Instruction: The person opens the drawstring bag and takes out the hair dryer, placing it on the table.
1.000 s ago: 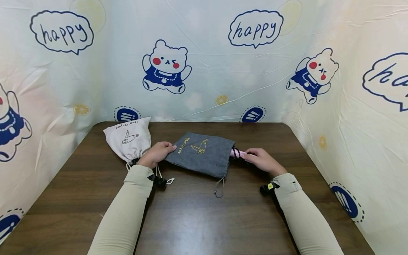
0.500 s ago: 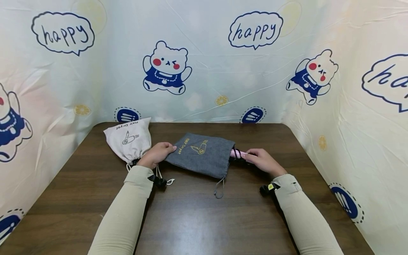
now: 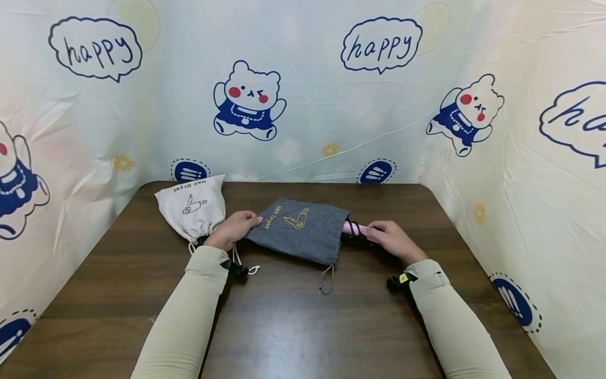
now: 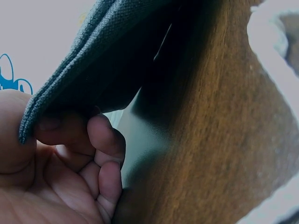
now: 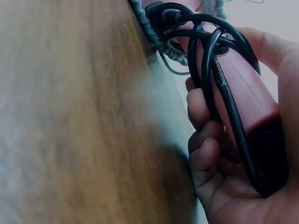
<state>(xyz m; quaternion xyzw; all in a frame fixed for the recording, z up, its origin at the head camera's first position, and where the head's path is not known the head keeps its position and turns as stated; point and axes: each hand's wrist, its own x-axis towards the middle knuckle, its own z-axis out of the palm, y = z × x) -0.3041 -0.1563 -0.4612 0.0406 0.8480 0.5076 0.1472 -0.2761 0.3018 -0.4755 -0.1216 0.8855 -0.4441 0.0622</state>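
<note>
A grey drawstring bag (image 3: 303, 229) with a gold hair-dryer print lies on the brown table (image 3: 293, 316). My left hand (image 3: 235, 227) pinches the bag's closed left edge (image 4: 70, 93) between thumb and fingers. My right hand (image 3: 390, 238) grips the pink handle of a hair dryer (image 3: 352, 228), which sticks out of the bag's open right end. The wrist view shows the pink handle (image 5: 243, 84) with a black cord (image 5: 219, 60) looped round it, my fingers curled under it. The dryer's body is hidden inside the bag.
A white drawstring bag (image 3: 191, 206) with the same print lies at the back left, beside my left hand. The grey bag's cord (image 3: 325, 279) trails toward me. Printed cloth walls (image 3: 303, 89) stand on three sides of the table.
</note>
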